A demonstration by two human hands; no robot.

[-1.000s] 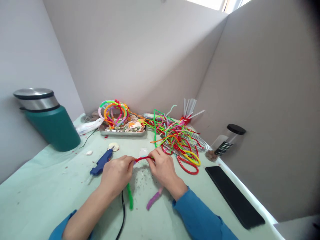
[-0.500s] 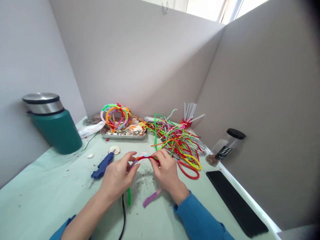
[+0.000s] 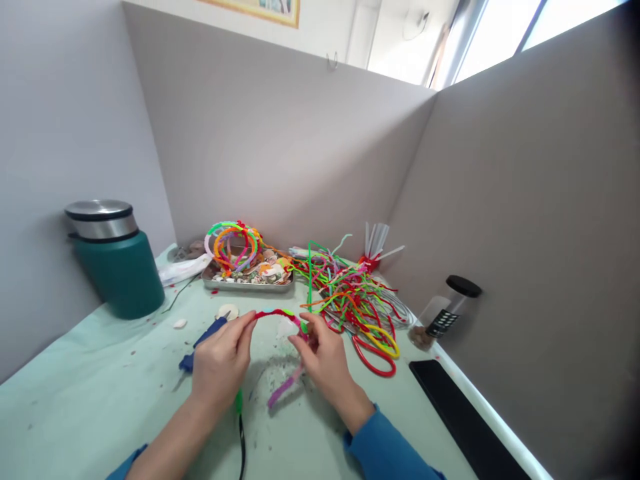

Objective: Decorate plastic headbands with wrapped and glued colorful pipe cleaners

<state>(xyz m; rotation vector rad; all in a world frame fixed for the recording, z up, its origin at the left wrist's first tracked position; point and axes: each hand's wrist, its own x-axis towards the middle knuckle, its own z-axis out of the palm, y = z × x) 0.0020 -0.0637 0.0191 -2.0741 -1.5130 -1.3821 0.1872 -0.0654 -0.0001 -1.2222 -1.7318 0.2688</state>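
Note:
Between my hands arches a multicoloured pipe cleaner band, mostly red on top, with white and green patches. My left hand pinches it at the left of the arch. At the right, my right hand grips it between thumb and fingers near a green patch. A pink and purple tail hangs below my right hand, and a green end shows under my left. The blue glue gun lies just beyond my left hand, partly covered by it. Near its nozzle is a pale round shell.
A metal tray holds shells and coiled pipe cleaner rings. Loose pipe cleaners are heaped to its right, beside scissors with red and yellow handles. A green bottle stands left; a clear jar and black slab lie right.
My left hand has shifted left and slightly down along the band, exposing more of it. The band now bows upward. My right hand has turned slightly, and the camera has tilted up.

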